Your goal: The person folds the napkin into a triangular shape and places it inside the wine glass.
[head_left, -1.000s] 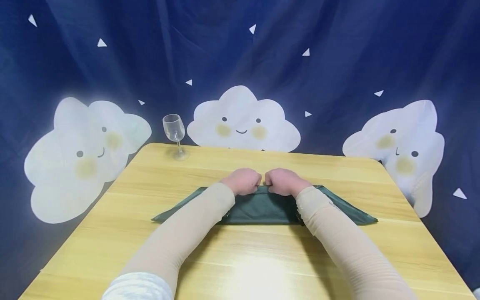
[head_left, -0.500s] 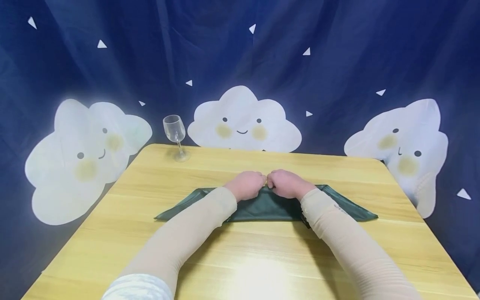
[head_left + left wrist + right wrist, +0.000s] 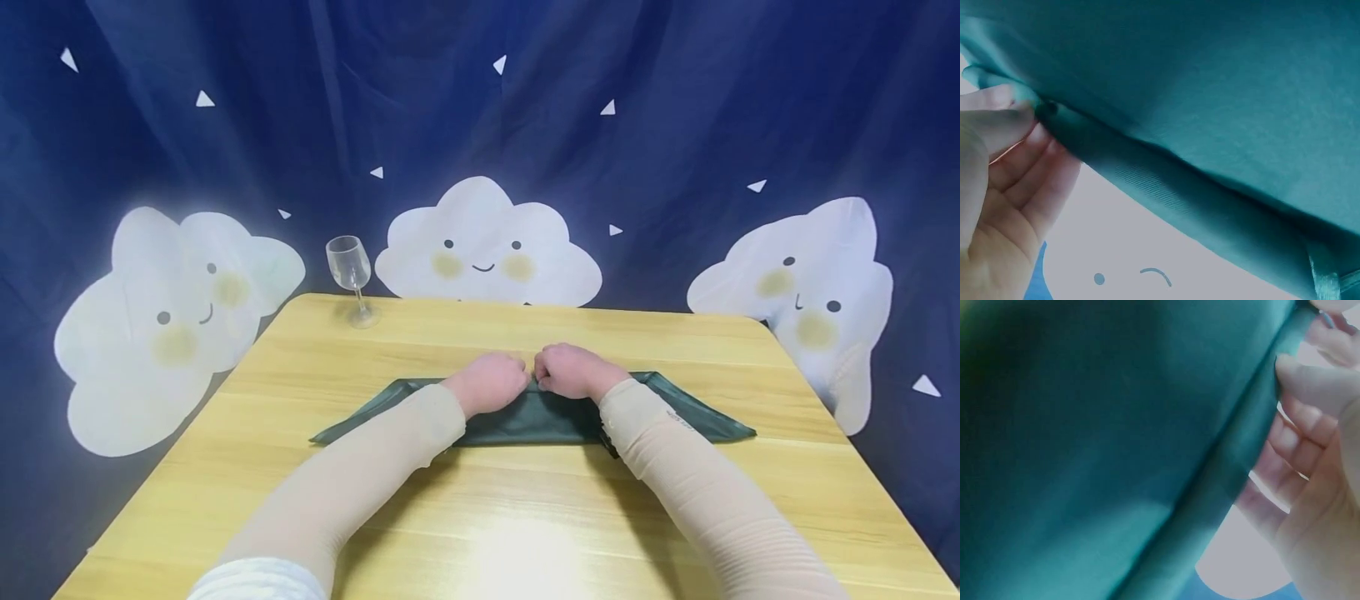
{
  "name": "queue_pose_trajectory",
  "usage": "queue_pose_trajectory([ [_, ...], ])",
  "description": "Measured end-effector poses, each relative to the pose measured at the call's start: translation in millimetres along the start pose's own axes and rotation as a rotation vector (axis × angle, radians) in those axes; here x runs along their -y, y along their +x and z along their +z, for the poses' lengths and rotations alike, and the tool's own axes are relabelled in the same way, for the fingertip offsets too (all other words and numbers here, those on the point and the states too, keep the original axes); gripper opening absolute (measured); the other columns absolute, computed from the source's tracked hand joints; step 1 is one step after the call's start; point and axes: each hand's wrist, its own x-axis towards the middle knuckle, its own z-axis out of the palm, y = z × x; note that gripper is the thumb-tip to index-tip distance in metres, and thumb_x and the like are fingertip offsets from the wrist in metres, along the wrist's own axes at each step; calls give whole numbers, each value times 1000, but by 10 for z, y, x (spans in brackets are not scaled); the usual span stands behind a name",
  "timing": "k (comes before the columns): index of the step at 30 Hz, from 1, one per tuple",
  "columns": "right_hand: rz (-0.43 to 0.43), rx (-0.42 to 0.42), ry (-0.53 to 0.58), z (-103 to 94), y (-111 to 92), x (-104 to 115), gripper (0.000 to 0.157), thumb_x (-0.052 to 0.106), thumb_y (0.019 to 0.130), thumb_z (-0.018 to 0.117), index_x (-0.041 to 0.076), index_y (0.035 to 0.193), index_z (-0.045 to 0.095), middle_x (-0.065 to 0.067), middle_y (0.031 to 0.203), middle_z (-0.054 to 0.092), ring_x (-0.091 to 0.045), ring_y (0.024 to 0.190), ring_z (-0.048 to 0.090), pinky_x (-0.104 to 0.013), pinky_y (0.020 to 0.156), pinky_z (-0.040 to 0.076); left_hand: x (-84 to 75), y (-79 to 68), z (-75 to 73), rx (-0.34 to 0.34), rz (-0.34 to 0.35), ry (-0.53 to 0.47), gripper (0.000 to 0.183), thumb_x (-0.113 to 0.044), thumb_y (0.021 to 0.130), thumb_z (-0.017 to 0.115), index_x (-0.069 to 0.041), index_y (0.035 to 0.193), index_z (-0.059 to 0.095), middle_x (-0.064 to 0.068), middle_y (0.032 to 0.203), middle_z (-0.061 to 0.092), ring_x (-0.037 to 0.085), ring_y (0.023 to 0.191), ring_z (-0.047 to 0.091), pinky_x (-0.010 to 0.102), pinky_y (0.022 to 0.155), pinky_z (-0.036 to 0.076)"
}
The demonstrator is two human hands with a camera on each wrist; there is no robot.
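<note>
**Both your hands pinch the far edge of the green satiny cloth**

Your dark green satiny cloth [image 3: 536,422] lies across the middle of the wood-grain worktop [image 3: 217,483], folded into a wide, low shape. Its straight side is near you, and one point reaches out to the left, another to the right.

Your left hand [image 3: 491,383] and right hand [image 3: 573,371] sit just beside each other at the middle of the far edge. The left fingers [image 3: 1063,169] grip a narrow rolled fold there, the thumb pressed on it. On the right, your thumb and index finger pinch the same fold, while the other fingers lie behind it, more loosely bent.

A narrow shiny strip [image 3: 1324,273] shows in the left wrist view; you cannot tell there whether it is a label or part of the cloth.

Your right sleeve [image 3: 708,487] carries small dark lettering by the cuff, too small to read. Your left sleeve [image 3: 352,487] is the same beige.

A clear wine glass [image 3: 349,265] stands upright at the far left of the worktop. Beyond it hangs a dark blue curtain [image 3: 675,58], printed with white triangles and smiling clouds [image 3: 483,218].
</note>
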Motion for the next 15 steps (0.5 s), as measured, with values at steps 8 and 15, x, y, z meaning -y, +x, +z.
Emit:
queue_pose_trajectory([
  [8, 91, 9, 13, 73, 40, 10, 17, 4, 84, 76, 12, 87, 61, 2, 83, 59, -18, 78, 53, -37, 78, 48, 148, 70, 46, 31, -118, -463, 19, -4, 92, 71, -13, 81, 60, -2, 78, 53, 15, 73, 47, 27, 72, 43],
  [15, 61, -29, -38, 79, 55, 30, 19, 2, 81, 71, 13, 81, 56, 3, 77, 53, -19, 72, 49, -35, 71, 46, 219, 145, 92, 110, -252, -605, 18, -7, 88, 73, -13, 81, 58, -3, 76, 52, 16, 72, 46, 29, 71, 41],
])
